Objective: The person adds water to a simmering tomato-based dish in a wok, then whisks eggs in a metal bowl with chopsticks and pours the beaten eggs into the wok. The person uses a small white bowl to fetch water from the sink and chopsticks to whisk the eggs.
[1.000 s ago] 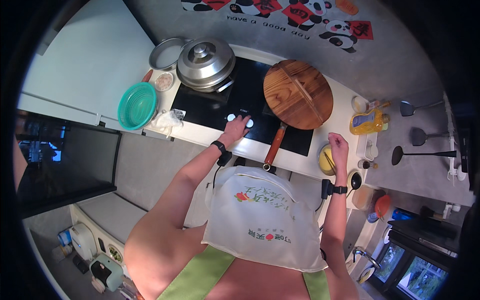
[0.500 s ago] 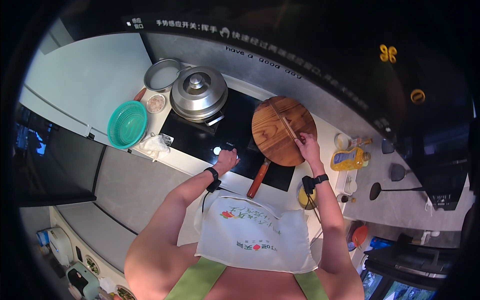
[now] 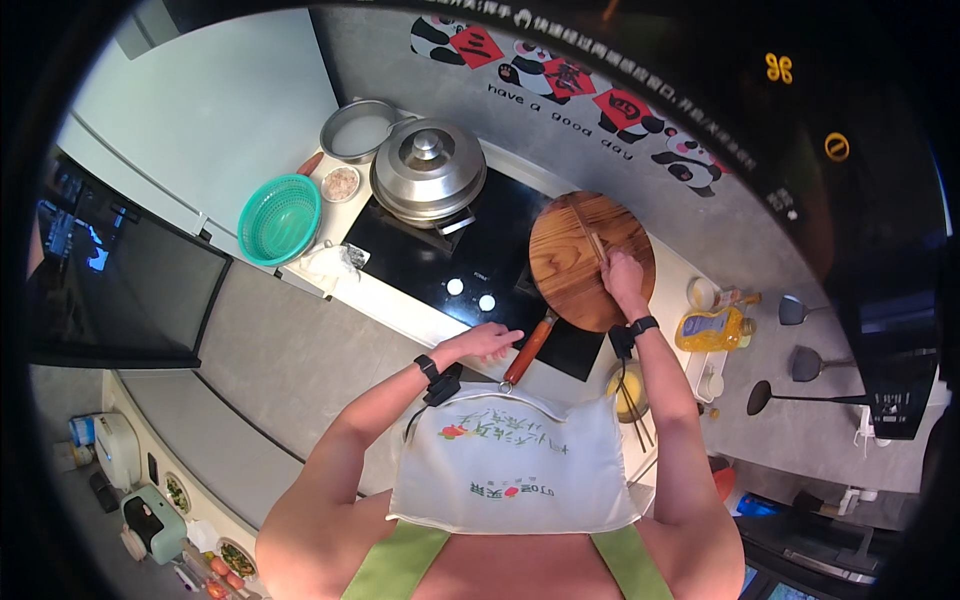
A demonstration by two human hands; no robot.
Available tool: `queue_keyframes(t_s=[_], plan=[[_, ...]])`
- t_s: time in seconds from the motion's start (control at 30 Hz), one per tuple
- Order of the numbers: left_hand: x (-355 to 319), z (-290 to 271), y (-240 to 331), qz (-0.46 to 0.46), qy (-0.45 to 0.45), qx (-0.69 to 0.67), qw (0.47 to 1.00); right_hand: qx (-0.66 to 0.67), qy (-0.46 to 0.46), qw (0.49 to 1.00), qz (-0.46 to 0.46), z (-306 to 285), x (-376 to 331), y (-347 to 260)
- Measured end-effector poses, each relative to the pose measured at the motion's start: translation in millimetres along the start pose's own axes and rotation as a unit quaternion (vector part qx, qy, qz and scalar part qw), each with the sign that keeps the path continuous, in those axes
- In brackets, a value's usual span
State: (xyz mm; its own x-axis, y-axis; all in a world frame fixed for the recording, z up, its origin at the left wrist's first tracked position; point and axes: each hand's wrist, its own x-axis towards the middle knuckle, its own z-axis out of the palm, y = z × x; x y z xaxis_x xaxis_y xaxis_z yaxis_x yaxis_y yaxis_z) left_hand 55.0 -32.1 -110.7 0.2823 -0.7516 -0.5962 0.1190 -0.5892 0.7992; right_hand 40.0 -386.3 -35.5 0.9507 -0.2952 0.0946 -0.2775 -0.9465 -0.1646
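A round wooden lid (image 3: 560,250) with a raised bar across its top covers a pan on the right side of the black cooktop (image 3: 425,275). My right hand (image 3: 624,276) grips the lower end of that bar. From under the lid, the pan's reddish-brown wooden handle (image 3: 529,352) sticks out toward me. My left hand (image 3: 486,342) is just left of this handle, fingers stretched toward it and nothing held. Two round white-lit knobs (image 3: 487,302) lie on the cooktop beyond my left hand. The pan's body is hidden by the lid.
Back left on the cooktop stands a lidded steel pot (image 3: 427,185). Left of it are a teal basket (image 3: 279,222), a small bowl (image 3: 340,184), a round metal pan (image 3: 358,132) and a white cloth (image 3: 332,264). A yellow oil bottle (image 3: 712,329) and hanging utensils (image 3: 805,365) are at right.
My left hand has left the cooktop knob and moved right and nearer, beside the pan handle, its fingers extended. Both knobs now show. My right hand stays on the lid's bar. The view has shifted.
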Motion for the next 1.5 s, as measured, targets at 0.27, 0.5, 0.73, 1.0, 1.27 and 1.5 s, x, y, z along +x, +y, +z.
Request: queue_keyframes(t_s=[0.27,0.5,0.73,1.0,1.27,1.5], plan=[[-16,24,1,0.052,-0.148,-0.157,0.975,-0.016,0.079,0.988,0.129,-73,-87,48],[-19,25,3,0.057,-0.193,-0.188,0.961,-0.016,0.135,0.927,0.350,-129,-281,58],[-16,21,-3,0.019,-0.176,-0.189,0.966,-0.055,0.138,0.829,0.539,-124,-511,13],[-24,24,-4,-0.006,-0.169,-0.202,0.965,-0.067,0.120,0.682,0.718,-75,-697,-62],[-39,47,-3,-0.048,-0.101,-0.235,0.965,-0.023,0.105,0.587,0.802,21,-812,-95],[-44,35,-31,-0.108,-0.021,-0.249,0.962,0.000,0.101,0.591,0.800,65,-864,-90]])
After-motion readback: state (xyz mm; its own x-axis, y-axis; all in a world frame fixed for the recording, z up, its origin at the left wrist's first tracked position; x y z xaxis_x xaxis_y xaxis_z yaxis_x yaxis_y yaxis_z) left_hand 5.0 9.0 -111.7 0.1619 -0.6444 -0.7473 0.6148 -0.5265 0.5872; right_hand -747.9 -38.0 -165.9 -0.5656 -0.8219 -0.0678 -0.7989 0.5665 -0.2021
